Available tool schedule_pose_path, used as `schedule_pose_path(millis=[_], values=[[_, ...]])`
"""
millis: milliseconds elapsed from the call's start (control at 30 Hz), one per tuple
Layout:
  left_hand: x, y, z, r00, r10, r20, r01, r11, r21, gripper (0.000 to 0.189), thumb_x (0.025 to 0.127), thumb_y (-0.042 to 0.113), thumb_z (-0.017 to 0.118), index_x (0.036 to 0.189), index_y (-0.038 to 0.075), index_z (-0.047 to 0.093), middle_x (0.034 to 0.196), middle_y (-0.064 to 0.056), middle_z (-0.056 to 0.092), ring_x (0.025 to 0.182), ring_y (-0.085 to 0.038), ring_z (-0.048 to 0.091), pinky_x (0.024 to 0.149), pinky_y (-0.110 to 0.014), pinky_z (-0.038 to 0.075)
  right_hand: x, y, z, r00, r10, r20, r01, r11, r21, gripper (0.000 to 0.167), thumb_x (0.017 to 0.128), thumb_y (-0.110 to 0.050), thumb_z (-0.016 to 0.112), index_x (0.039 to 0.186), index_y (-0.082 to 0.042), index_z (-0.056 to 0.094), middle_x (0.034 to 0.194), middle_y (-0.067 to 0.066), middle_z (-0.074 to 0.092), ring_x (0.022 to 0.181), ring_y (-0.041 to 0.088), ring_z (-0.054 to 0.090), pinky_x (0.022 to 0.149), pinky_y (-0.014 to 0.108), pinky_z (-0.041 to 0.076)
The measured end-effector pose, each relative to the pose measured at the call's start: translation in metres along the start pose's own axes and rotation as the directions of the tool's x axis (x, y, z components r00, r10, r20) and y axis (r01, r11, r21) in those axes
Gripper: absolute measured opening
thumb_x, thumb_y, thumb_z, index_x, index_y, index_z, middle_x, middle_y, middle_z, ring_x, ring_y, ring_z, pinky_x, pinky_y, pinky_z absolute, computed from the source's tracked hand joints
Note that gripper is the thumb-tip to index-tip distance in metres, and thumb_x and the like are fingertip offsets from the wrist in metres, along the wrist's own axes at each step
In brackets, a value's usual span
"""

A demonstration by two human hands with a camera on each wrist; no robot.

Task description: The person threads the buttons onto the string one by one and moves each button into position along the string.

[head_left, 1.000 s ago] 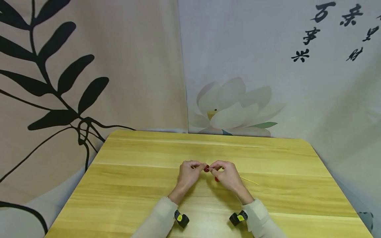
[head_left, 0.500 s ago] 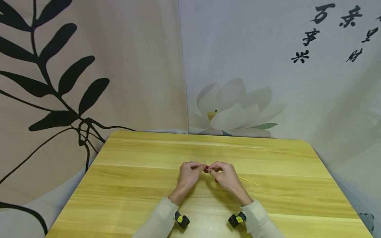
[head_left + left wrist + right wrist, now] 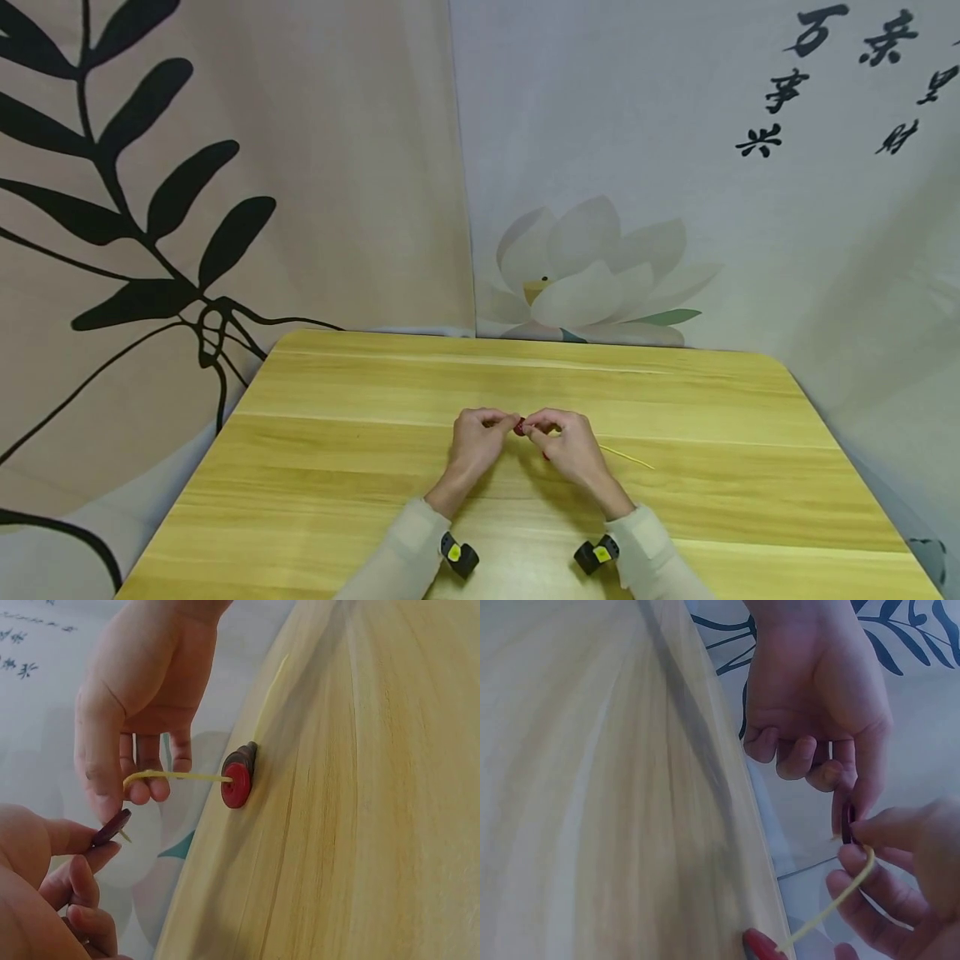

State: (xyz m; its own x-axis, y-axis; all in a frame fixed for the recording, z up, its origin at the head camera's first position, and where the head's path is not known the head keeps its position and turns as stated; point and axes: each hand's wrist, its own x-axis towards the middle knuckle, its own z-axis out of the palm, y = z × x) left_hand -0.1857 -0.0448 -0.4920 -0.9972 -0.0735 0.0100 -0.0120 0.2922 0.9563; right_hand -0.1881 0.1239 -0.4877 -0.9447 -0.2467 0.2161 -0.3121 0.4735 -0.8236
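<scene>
My left hand (image 3: 475, 443) pinches a dark red button (image 3: 112, 828) on edge between thumb and forefinger. Facing it, the fingertips of my right hand (image 3: 572, 448) pinch a yellow cord (image 3: 180, 775) close to the button. A short end of this cord pokes out on the button's other side in both wrist views. From the right fingers the cord runs to a bright red button (image 3: 235, 787), which lies with darker threaded pieces (image 3: 244, 756) on the table. The right hand mostly hides that red button in the head view.
The cord's free tail (image 3: 628, 457) stretches over the wooden table (image 3: 375, 383) to the right of my right hand. Behind the table's far edge hangs a printed cloth (image 3: 360, 167) with leaves, a lotus and writing. Both wrists carry small black cameras (image 3: 459, 557).
My right hand has shifted very slightly left, covering more of the bright red button in the head view. The left hand stays almost still, with the dark button in its fingertips throughout.
</scene>
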Motion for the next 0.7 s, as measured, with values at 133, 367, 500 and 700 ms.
schedule_pose_path(millis=[133,367,500,700], values=[[0.0005,-0.0004,-0.0005,1.000,-0.011,-0.008,0.011,1.000,0.000,0.016,0.089,0.024,0.074,0.080,0.012,0.080,0.081,0.000,0.073,0.073,-0.012,0.058,0.065,-0.030,0.046,0.0002,-0.0006,0.0012,1.000,0.008,-0.023,-0.008,1.000,-0.020,0.011,0.087,-0.008,0.076,0.094,-0.015,0.075,0.074,-0.006,0.070,0.073,0.011,0.061,0.065,0.028,0.048],[0.0014,-0.0016,-0.0003,1.000,-0.028,-0.013,0.028,1.000,-0.003,0.015,0.088,0.024,0.074,0.080,0.014,0.080,0.081,0.002,0.074,0.073,-0.011,0.057,0.064,-0.027,0.043,0.0004,-0.0004,0.0023,1.000,0.031,0.005,-0.031,0.999,-0.007,0.020,0.089,-0.016,0.075,0.109,-0.015,0.071,0.079,-0.009,0.070,0.078,0.011,0.063,0.075,0.035,0.050],[0.0019,-0.0013,0.0002,0.999,-0.037,-0.018,0.037,0.999,-0.002,0.015,0.088,0.024,0.074,0.079,0.013,0.080,0.080,0.001,0.073,0.074,-0.011,0.058,0.064,-0.028,0.044,0.0011,-0.0012,0.0033,0.999,0.041,0.026,-0.040,0.999,-0.021,0.025,0.087,-0.018,0.077,0.111,-0.015,0.070,0.082,-0.008,0.070,0.080,0.012,0.063,0.074,0.035,0.050],[0.0022,-0.0011,0.0000,0.999,-0.046,-0.029,0.046,0.999,0.008,0.015,0.087,0.023,0.075,0.078,0.012,0.079,0.079,0.000,0.072,0.075,-0.013,0.058,0.066,-0.030,0.045,0.0016,-0.0025,0.0064,0.999,0.041,0.023,-0.039,0.998,-0.051,0.031,0.082,-0.015,0.081,0.111,-0.012,0.070,0.083,-0.006,0.069,0.082,0.015,0.062,0.074,0.035,0.049]])
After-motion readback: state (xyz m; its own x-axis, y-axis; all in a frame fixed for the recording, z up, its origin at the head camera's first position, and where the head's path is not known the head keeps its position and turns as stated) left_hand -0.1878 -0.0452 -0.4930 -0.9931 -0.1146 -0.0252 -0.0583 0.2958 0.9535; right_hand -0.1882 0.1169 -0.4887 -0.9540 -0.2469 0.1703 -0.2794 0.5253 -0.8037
